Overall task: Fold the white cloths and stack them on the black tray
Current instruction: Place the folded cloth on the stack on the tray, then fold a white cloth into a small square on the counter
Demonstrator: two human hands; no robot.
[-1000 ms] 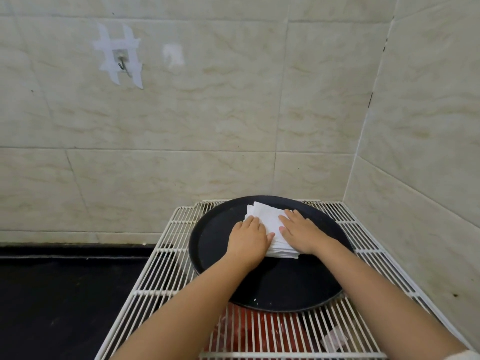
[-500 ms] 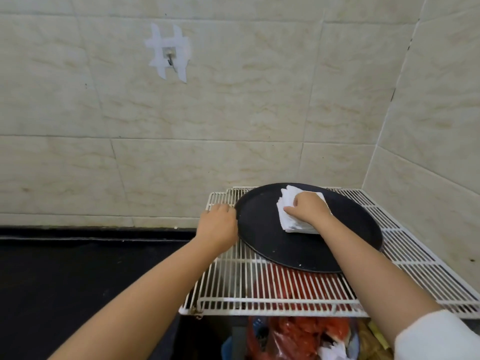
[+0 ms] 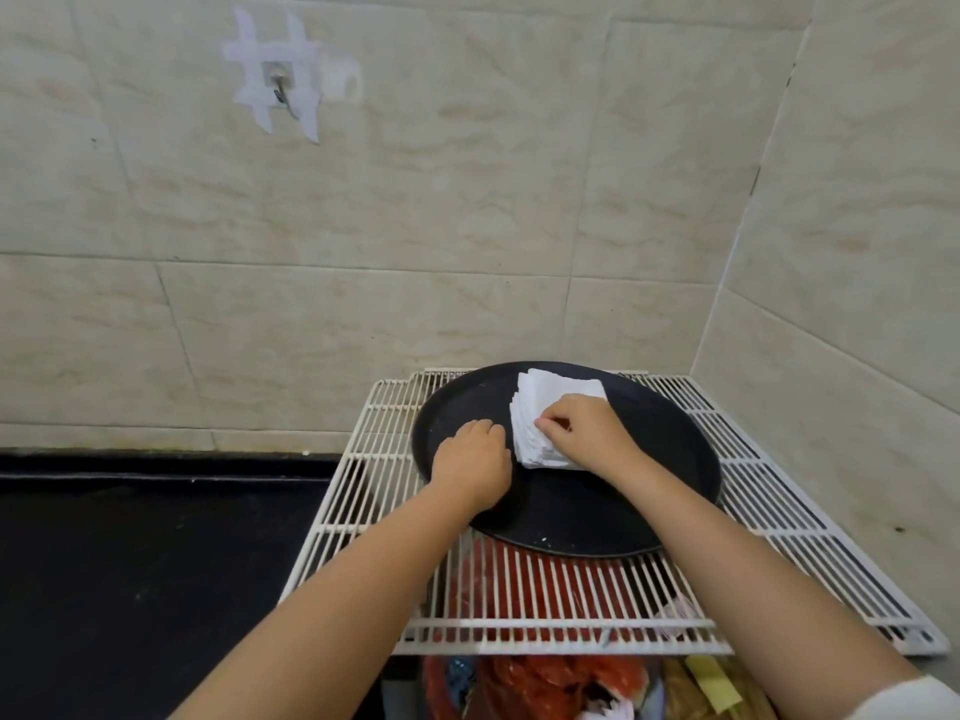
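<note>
A round black tray (image 3: 665, 454) lies on a white wire rack (image 3: 519, 600) in the wall corner. A stack of folded white cloths (image 3: 550, 400) sits on the tray's far middle. My right hand (image 3: 587, 433) rests on the stack's near right part, thumb and fingers pinched at the top cloth's left edge. My left hand (image 3: 472, 462) lies over the tray's left side, fingers curled and touching the stack's left edge; whether it grips anything is hidden.
Beige tiled walls close in behind and to the right. A taped metal hook (image 3: 280, 88) hangs on the back wall. Red plastic bags (image 3: 519, 672) sit under the rack. A dark floor (image 3: 130, 563) lies to the left.
My left hand has come back from the rack's left edge onto the tray beside the stack. My right hand stays on the cloths. The camera view has shifted.
</note>
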